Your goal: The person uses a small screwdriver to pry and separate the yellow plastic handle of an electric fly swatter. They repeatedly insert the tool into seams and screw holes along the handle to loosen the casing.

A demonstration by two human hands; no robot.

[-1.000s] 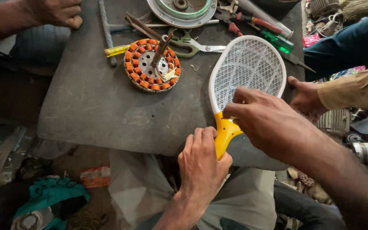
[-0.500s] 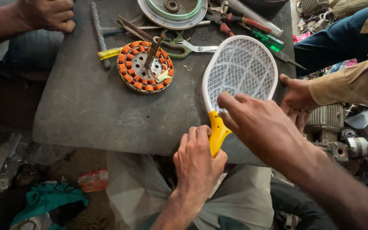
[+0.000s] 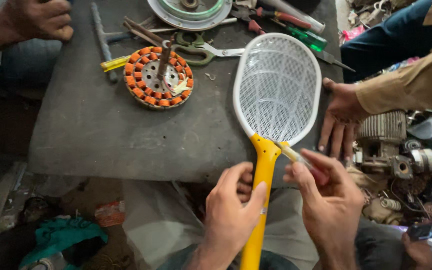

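Left hand (image 3: pixel 233 212): wrapped round the yellow handle (image 3: pixel 261 200) of the racket-shaped bug zapper (image 3: pixel 278 87), thumb up along the shaft; looks like a steadying grip so the neck stays put for the tool.
Right hand (image 3: pixel 326 200): pinched shut on a small screwdriver (image 3: pixel 303 162), red grip mostly buried in the fingers, clear shank out front; tip touches the yellow neck just under the mesh head, probably at a screw, too small to tell.
Bug zapper: white mesh head lies flat on the dark worktop (image 3: pixel 91 135), handle overhanging the near edge toward the person's lap; the slab carries the head while the neck is worked.
Nearby hand: another person's hand (image 3: pixel 338 120) in a tan sleeve (image 3: pixel 411 85), fingers spread on the right edge of the worktop, just beside the mesh rim, not touching it as far as I can see.
Far-left hand: a third hand (image 3: pixel 38 20), loosely curled, at the top left corner, well apart.
Worktop clutter: fan stator (image 3: pixel 158 77) with orange copper windings, shaft upright, left of the zapper head; scissors (image 3: pixel 201 50) and a green-handled screwdriver (image 3: pixel 303 35) beyond it; round metal motor cover (image 3: pixel 188 10) at the far edge.
Right floor: grey motor parts (image 3: pixel 386 135) piled beside the worktop.
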